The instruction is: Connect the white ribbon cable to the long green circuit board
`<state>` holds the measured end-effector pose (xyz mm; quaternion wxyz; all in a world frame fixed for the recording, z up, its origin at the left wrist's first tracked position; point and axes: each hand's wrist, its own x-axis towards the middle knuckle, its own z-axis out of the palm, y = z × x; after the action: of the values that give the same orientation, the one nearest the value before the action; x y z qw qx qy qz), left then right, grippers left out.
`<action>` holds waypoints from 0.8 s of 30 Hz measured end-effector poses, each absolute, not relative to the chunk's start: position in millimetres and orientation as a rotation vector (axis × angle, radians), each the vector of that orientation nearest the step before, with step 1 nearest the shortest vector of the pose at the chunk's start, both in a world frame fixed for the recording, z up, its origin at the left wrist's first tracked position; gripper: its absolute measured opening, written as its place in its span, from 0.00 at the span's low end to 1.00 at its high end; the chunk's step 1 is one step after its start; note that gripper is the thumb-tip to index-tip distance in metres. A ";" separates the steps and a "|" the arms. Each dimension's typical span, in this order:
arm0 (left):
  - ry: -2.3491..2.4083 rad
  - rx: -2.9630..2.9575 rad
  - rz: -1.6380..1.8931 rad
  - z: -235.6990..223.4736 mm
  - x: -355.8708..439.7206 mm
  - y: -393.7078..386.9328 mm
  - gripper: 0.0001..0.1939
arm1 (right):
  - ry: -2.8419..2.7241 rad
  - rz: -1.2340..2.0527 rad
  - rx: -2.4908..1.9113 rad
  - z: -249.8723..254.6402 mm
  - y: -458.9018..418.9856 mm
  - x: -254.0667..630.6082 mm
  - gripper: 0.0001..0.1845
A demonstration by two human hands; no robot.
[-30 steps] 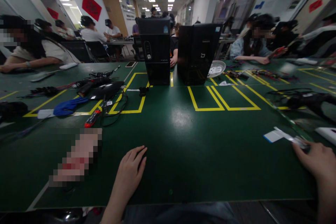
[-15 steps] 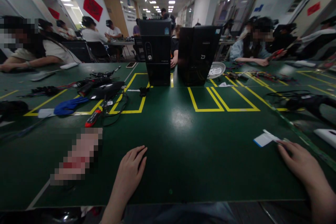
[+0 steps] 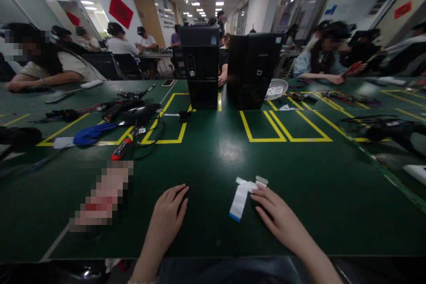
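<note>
Both hands are loosely spread. The left hand (image 3: 168,208) rests on the table (image 3: 206,159); the right hand (image 3: 278,213) touches a white ribbon cable (image 3: 239,202).

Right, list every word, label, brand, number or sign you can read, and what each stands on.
Nothing reads clearly.
Left-hand tower: small front print and a sticker, too small.
Right-hand tower: pale Q-like logo, print above it and a sticker, too blurred.
Wall sign: lettering blurred.
Red paper: marks blurred.
White tag by the black cable: too small.
White ribbon cable at the right hand: no print visible.
</note>
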<state>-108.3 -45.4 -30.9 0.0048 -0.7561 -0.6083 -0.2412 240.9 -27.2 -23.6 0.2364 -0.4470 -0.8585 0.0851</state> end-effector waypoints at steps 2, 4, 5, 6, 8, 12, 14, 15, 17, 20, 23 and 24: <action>-1.898 -2.372 -0.752 -31.7 -108.5 -45.3 0.17 | -2.414 0.330 -1.126 -18.3 -33.2 210.3 0.18; -1.896 -2.372 -0.751 -32.6 -108.8 -45.2 0.16 | -2.465 0.408 -1.050 -14.0 -37.7 188.1 0.19; -1.899 -2.370 -0.751 -32.9 -108.9 -45.1 0.16 | -2.484 0.434 -1.023 -12.5 -39.1 180.1 0.19; -1.903 -2.368 -0.749 -33.1 -109.0 -45.1 0.16 | -2.499 0.454 -1.004 -11.4 -39.9 173.9 0.19; -1.910 -2.364 -0.741 -33.2 -109.2 -44.9 0.16 | -2.517 0.486 -0.986 -10.2 -40.0 166.4 0.19; -1.908 -2.362 -0.734 -33.6 -109.3 -44.6 0.17 | -2.517 0.549 -0.973 -9.8 -36.5 163.4 0.19; -1.914 -2.359 -0.730 -34.0 -109.3 -44.7 0.17 | -2.498 0.585 -0.966 -9.8 -34.2 163.9 0.19; -1.917 -2.358 -0.728 -34.2 -109.2 -44.8 0.17 | -2.486 0.601 -0.964 -9.9 -33.1 164.0 0.19; -1.919 -2.356 -0.728 -34.3 -109.1 -44.9 0.17 | -2.460 0.620 -0.966 -10.1 -31.3 163.4 0.18; -1.910 -2.362 -0.736 -33.9 -108.9 -44.9 0.17 | -2.437 0.608 -0.987 -10.0 -30.4 161.4 0.17; -1.903 -2.364 -0.750 -33.2 -108.7 -44.6 0.17 | -2.444 0.578 -1.012 -9.1 -31.1 159.5 0.17; -1.905 -2.363 -0.753 -33.1 -108.7 -44.6 0.17 | -2.450 0.566 -1.019 -8.9 -31.4 159.2 0.18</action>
<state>-108.7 -44.6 -33.1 0.0071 -0.7555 -0.6092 -0.2409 159.2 -31.4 -8.9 0.2126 -0.3669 -0.8824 0.2038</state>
